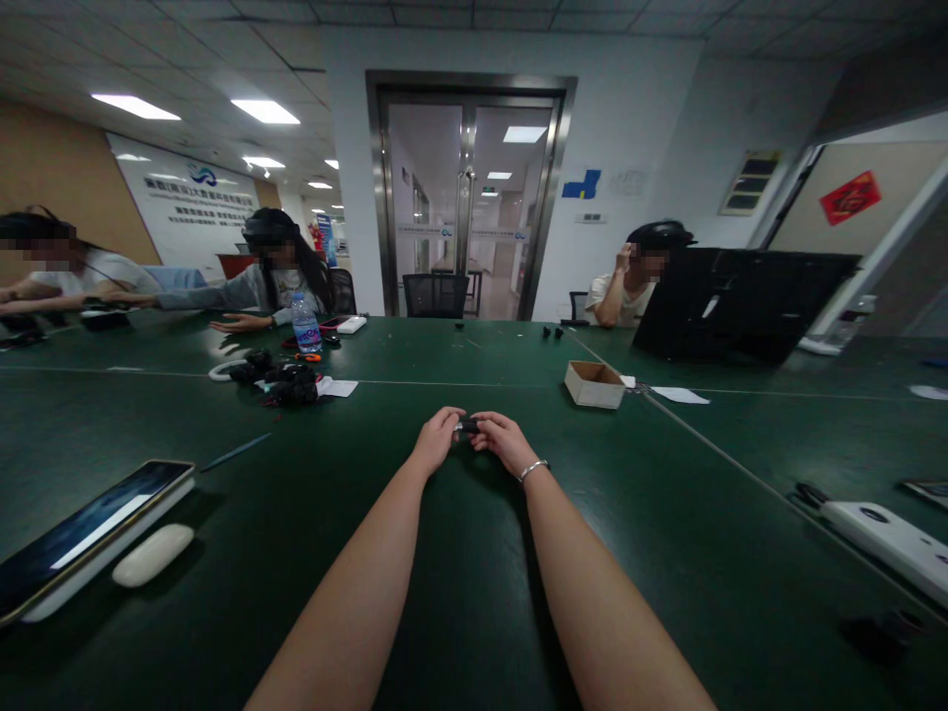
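My left grip (442,434) and right grip (504,436) pinch a small black, silvery-ended piece (469,426), nearer me and left of the open, pale rectangular box (592,394). I'm apparently working it two-handed; the next move calls for steadiness.

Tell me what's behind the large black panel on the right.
Partly behind the panel is a person wearing a black headset, one hand raised to the head. The panel hides part of their torso and whatever is directly behind it.

A small black object (468,426), paler at its left end, sits roughly level between the hands (436,441) (505,441)
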`<state>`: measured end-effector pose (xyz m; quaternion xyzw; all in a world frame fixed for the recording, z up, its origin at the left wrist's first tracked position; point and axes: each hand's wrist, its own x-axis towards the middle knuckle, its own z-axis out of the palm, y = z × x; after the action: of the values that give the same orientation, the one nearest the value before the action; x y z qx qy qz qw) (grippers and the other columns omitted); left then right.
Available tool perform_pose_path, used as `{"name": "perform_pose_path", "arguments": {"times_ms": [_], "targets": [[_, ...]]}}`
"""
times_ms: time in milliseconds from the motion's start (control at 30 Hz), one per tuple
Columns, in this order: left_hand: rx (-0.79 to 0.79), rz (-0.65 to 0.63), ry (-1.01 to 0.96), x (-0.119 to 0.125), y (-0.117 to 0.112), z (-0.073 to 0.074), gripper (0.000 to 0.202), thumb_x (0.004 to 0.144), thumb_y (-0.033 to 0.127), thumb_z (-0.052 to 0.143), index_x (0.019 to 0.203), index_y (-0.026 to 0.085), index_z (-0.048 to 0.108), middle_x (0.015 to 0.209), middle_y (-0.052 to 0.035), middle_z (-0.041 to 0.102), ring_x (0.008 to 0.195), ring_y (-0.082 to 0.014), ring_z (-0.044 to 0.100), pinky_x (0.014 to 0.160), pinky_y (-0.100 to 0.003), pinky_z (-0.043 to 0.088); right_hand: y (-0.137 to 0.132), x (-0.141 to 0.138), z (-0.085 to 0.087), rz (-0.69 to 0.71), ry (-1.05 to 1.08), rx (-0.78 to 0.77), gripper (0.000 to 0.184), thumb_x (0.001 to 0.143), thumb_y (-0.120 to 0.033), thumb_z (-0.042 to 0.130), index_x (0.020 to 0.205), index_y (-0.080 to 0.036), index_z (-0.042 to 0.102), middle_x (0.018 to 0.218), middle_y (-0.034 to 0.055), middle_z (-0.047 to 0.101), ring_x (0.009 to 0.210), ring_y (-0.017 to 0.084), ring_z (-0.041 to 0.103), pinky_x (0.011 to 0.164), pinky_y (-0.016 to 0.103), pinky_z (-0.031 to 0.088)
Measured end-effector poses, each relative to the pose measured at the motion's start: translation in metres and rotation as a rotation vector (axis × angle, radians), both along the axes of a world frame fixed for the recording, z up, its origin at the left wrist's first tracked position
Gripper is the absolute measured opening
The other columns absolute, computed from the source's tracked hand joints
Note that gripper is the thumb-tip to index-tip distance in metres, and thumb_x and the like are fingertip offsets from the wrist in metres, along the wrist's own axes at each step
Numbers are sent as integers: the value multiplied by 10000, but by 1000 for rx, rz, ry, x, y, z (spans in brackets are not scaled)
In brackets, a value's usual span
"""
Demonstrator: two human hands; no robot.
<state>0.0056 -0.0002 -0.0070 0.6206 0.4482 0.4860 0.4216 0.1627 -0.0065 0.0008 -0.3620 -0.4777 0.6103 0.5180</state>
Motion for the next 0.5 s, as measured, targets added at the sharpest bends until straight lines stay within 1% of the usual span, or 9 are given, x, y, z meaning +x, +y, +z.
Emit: {"name": "perform_pose_path", "arguments": {"times_ms": [100, 233, 367, 433, 500], "targets": [[15, 1, -8, 0, 0, 0, 312, 794, 263, 455, 1076, 190, 566, 634, 24, 498, 500, -89, 426, 487, -197, 337, 0, 0, 0, -12, -3, 0, 143, 733, -134, 587, 873, -124, 609, 630, 45, 652, 512, 93, 602, 480, 174, 502], [-16, 3, -13, 0, 2, 0, 315, 834, 308, 391, 1045, 172, 581, 588, 23, 466, 485, -91, 414, 467, -194, 315, 0, 0, 0, -13, -11, -6, 139, 731, -141, 599, 868, -128, 614, 632, 40, 649, 517, 96, 604, 476, 181, 508], [-2, -53, -35, 0, -1, 3, 353, 776, 205, 424, 1111, 189, 535, 634, 34, 486, 470, -76, 401, 463, -188, 313, 1, 1, -1, -22, 16, 1, 147, 729, -150, 606, 875, -129, 612, 634, 37, 648, 513, 96, 602, 478, 188, 508], [-13, -80, -38, 0, -2, 4, 340, 780, 201, 406, 1092, 178, 539, 586, 39, 472, 465, -82, 397, 466, -189, 315, 1, 1, -1, -23, 16, -3, 149, 730, -148, 603, 878, -126, 609, 631, 40, 648, 509, 95, 599, 482, 189, 508], [-39, -86, -38, 0, -3, 5, 319, 806, 234, 378, 1063, 165, 553, 536, 40, 450, 457, -89, 392, 461, -192, 311, 0, 0, -1, -22, 12, -6, 149, 730, -143, 599, 878, -126, 607, 631, 43, 648, 511, 95, 600, 489, 190, 509]]}}
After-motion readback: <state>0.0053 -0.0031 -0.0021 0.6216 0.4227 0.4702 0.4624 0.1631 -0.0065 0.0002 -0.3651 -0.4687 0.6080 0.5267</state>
